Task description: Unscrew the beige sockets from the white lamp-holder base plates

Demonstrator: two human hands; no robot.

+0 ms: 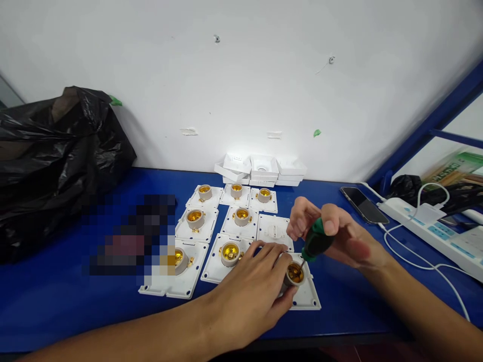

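The left hand (260, 279) curls palm-down while the right hand (341, 232) grips, raised beside it.

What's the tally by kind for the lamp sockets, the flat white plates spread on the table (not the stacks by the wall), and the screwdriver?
Lamp sockets: 8 (one partly blurred)
Plates with a socket: 8
Plate without a socket: 1
Screwdriver: 1
Total: 18

Socket linings (230, 250): shiny gold-toned metal. Plates (274, 231): smooth white plastic. Bag (71, 151): glossy, crinkled black plastic.
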